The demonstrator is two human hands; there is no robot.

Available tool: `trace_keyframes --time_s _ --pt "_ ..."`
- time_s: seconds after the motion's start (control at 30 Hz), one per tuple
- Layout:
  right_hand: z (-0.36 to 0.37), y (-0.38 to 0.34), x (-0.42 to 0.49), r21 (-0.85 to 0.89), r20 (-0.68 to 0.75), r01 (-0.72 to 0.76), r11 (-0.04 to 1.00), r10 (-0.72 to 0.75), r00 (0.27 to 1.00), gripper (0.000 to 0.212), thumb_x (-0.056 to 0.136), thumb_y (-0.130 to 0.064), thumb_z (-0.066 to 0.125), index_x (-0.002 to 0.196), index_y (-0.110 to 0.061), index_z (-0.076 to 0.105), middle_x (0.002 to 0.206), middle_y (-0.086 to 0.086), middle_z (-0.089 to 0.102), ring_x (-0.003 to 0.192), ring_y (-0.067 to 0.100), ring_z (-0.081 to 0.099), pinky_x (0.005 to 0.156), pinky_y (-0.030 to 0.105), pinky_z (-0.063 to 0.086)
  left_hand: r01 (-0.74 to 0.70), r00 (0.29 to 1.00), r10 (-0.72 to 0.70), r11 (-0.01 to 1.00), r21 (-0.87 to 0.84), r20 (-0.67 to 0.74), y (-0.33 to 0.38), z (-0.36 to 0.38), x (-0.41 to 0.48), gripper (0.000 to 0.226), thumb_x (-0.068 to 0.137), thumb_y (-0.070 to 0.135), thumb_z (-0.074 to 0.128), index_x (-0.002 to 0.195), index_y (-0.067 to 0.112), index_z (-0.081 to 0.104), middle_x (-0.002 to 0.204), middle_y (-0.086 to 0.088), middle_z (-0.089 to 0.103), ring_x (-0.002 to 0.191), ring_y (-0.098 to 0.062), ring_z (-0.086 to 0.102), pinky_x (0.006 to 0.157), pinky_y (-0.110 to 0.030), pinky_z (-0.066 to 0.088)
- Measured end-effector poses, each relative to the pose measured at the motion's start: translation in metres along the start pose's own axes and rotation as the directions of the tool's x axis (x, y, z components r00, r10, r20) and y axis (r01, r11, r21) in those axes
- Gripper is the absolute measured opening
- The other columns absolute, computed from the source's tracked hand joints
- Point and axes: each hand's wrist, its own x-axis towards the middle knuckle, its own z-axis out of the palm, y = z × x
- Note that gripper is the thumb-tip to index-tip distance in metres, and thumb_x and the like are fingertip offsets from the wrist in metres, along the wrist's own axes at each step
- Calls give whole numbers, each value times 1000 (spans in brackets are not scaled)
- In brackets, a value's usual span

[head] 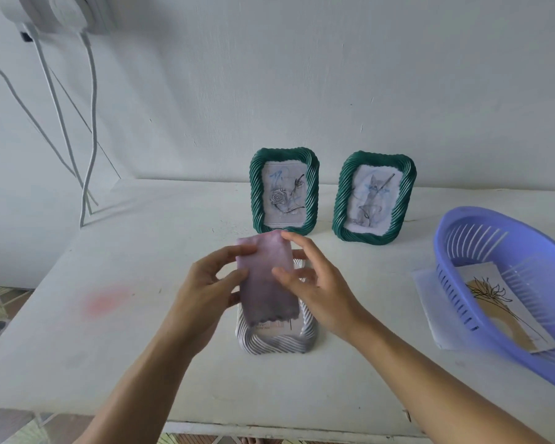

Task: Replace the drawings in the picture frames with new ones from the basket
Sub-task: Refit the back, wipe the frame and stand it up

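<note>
A white ribbed picture frame (276, 342) lies flat on the white table (125, 331) in front of me. Above it my left hand (205, 283) holds a pale purple backing card (265, 280) by its left edge, thumb on top. My right hand (311, 277) touches the card's right side with spread, relaxed fingers. Two green twisted frames stand against the wall: the left green frame (284, 190) shows a rose drawing, the right green frame (374, 198) shows a cat drawing. A purple slotted basket (494, 232) at the right holds a flower line drawing (500, 302).
A sheet of white paper (425, 283) lies partly under the basket. White cables (90, 123) hang down the wall at the back left from a wall unit. A faint red stain (104, 301) marks the table left of my hands. The table's front edge is close to me.
</note>
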Motion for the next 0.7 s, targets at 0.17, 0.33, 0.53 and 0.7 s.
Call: trace_keyframes --time_s 0.17,0.33,0.53,0.7 --pt "-3 9 2 56 -114 24 998 -18 993 49 88 -9 74 121 -41 56 115 -10 67 102 17 69 80 39 60 -78 992 63 988 132 109 -4 12 6 27 98 0 57 119 14 68 124 2 69 103 -23 72 90 -43 58" --pt "-20 28 5 -48 -190 11 999 -20 982 51 86 1 70 118 -35 56 118 -27 61 110 4 61 86 21 51 -239 970 203 736 634 131 -25 -22 26 30 97 22 63 123 36 62 128 15 62 113 -7 62 95 -36 54" --pt "-19 51 14 -175 -159 -93 980 65 985 51 85 4 61 120 -33 54 116 -27 61 112 7 60 100 30 47 -320 940 -38 253 913 340 -77 -60 32 76 84 80 16 153 50 21 159 33 9 151 -4 5 111 -36 13" --pt "-7 47 19 -321 21 7 947 -1 1000 53 89 7 54 130 -27 50 131 -22 55 120 -9 49 102 9 34 -379 924 -3 134 916 383 -80 -60 26 63 95 70 8 155 50 1 158 39 -4 151 -3 -3 111 -37 9"
